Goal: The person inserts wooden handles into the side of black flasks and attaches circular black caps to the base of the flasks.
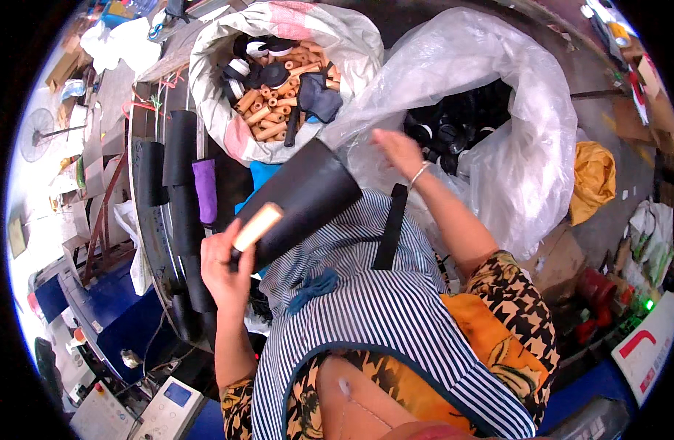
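My left hand [225, 268] is closed round the lower end of a short tan tube [258, 226]. The tube lies across a wide black cylinder [307, 192], which slants up from the same hand over my lap. Whether the fingers also grip the cylinder is hard to see. Above the near edge of a clear plastic bag [531, 165], my right hand [398, 152] is held out, slightly blurred, with nothing visible in it. Round black plastic parts [454, 132] fill that bag.
A white woven sack [212, 81] holds many tan tubes [267, 114] and some black and white round pieces. To my left stand more black cylinders [179, 150] and a purple roll [205, 191] on a rack. A yellow bag [593, 180] lies far right.
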Demonstrator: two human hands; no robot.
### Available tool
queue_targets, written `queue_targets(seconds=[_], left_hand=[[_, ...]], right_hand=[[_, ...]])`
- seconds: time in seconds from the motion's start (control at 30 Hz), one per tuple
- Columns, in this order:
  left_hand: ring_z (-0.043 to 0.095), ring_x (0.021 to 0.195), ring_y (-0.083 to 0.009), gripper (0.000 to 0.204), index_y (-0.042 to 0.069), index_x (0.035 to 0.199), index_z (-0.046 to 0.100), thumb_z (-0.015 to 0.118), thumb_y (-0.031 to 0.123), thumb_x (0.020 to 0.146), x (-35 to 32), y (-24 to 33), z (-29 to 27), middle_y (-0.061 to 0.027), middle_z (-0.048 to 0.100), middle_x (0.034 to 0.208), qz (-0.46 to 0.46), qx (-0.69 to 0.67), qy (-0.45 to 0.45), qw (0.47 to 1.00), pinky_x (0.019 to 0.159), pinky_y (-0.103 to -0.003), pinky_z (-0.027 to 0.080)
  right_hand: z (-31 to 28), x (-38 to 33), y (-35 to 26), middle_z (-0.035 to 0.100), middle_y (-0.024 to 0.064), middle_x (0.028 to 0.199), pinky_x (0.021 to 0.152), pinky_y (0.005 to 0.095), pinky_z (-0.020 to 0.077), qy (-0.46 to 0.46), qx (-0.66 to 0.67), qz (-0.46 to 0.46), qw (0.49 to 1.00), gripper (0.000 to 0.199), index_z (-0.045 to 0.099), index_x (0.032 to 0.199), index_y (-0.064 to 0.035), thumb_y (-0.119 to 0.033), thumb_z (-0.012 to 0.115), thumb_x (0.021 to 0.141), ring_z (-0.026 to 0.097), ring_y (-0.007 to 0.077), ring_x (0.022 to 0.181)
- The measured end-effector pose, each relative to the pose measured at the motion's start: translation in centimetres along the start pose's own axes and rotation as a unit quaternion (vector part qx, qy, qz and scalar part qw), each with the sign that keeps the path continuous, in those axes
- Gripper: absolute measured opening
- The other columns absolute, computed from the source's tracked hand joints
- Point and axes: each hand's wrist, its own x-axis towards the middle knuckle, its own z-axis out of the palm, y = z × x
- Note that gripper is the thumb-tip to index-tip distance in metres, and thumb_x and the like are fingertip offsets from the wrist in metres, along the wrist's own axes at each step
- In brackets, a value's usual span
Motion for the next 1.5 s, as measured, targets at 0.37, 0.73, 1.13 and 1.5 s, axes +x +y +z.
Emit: queue_targets(seconds=[0.37, 0.73, 1.13, 1.5], left_hand=[[0.057, 0.088, -0.0148, 0.022, 0.007, 0.112, 0.057, 0.062, 0.02, 0.095, -2.1, -4.7, 0.9, -0.005, 0.059, 0.103, -0.542, -0.568, 0.018, 0.619, 0.069, -0.031, 0.053], [0.058, 0.102, -0.0318, 0.012, -0.002, 0.092, 0.062, 0.066, 0.008, 0.089, 2.4, 0.5, 5.6, -0.0174, 0.059, 0.107, -0.422, -0.848, 0.074, 0.311, 0.085, -0.033, 0.059], [0.062, 0.099, -0.0243, 0.025, -0.003, 0.108, 0.051, 0.065, 0.01, 0.092, 2.8, 4.3, 4.1, -0.0143, 0.059, 0.109, -0.378, -0.87, 0.072, 0.308, 0.089, -0.034, 0.057], [0.06, 0.102, -0.0296, 0.022, -0.003, 0.108, 0.053, 0.063, 0.009, 0.093, 2.4, 3.8, 4.1, -0.0176, 0.059, 0.111, -0.366, -0.885, 0.075, 0.277, 0.089, -0.034, 0.058]], right_hand=[[-7.5, 8.4, 16.9, 0.068, 0.0187, 0.112, 0.089, 0.0451, 0.0525, 0.164, -0.352, 0.232, 0.892, 0.028, 0.072, 0.106, -0.006, -0.023, 0.055, 0.093, 0.065, 0.0363, 0.105], [-10.0, -9.4, -15.2, 0.057, 0.0104, 0.087, 0.068, 0.0304, 0.0472, -0.122, -0.176, -0.38, 0.9, 0.014, 0.061, 0.093, -0.0005, -0.001, 0.066, 0.081, 0.058, 0.0265, 0.076], [-3.2, -10.3, -20.8, 0.056, 0.0103, 0.12, 0.072, 0.0338, 0.0544, 0.023, -0.377, -0.58, 0.722, 0.063, 0.053, 0.136, -0.0163, -0.029, 0.071, 0.076, 0.061, 0.0256, 0.085], [-2.7, -8.7, -23.9, 0.055, 0.0076, 0.114, 0.066, 0.0275, 0.0549, 0.105, -0.489, -0.733, 0.46, 0.049, 0.057, 0.126, -0.026, -0.027, 0.066, 0.078, 0.06, 0.0189, 0.082]])
